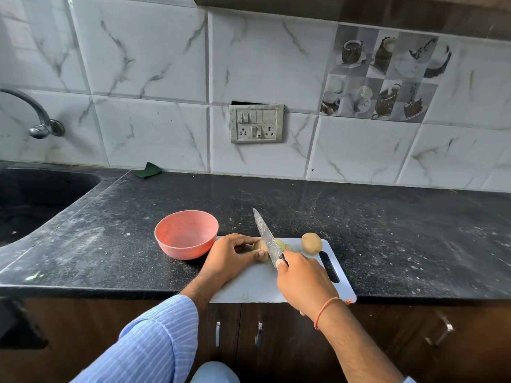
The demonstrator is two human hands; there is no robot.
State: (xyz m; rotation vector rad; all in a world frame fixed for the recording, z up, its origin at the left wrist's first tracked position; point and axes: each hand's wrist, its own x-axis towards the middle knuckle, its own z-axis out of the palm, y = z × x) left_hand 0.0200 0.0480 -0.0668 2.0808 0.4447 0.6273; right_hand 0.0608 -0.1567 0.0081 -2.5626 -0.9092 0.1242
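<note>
Kitchen scene: left grip point(235, 252) pins a half-cut tan potato point(259, 246) on a white chopping board point(249, 286), right grip point(304, 283) clasps a steel knife point(266, 239) beside that thumb point(259, 254), risking a cut if the potato rolls.

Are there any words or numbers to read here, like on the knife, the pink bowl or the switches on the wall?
There are no words or numbers that can be read.
knife: the blade shows only a mottled pattern, no brand.
pink bowl: plain.
cutting board: plain.
switchboard: switches and sockets; any marks are too small to read.
picture tile: cups and cakes, no lettering shows.
</note>
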